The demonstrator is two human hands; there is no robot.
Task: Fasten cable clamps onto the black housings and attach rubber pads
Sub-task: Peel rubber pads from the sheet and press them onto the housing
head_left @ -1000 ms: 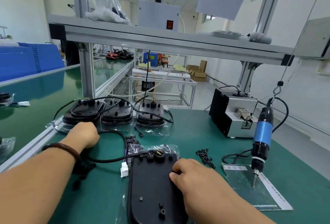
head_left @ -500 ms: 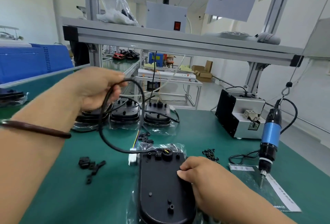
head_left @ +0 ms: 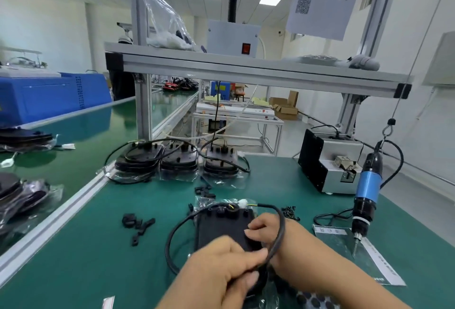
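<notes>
A black housing (head_left: 221, 225) lies flat on the green mat in front of me, connectors at its far end. Its black cable (head_left: 172, 234) loops out to the left, back under my hands and up over my right wrist to a white plug (head_left: 242, 202). My left hand (head_left: 221, 269) grips the cable low over the housing's near end. My right hand (head_left: 264, 231) sits with curled fingers on the housing's right edge and holds it. Loose black cable clamps (head_left: 138, 225) lie to the left. A sheet of round black rubber pads (head_left: 312, 301) shows at the bottom edge.
Three stacks of bagged housings (head_left: 179, 161) stand at the back of the mat. A blue electric screwdriver (head_left: 366, 198) hangs at the right above a paper sheet (head_left: 374, 264). A screw feeder box (head_left: 327, 163) sits behind it. Small black screws (head_left: 290, 212) lie near the housing.
My left hand brought the cable down from in front of my face to just over the housing. The cable now loops over my right wrist. My view tilted up.
</notes>
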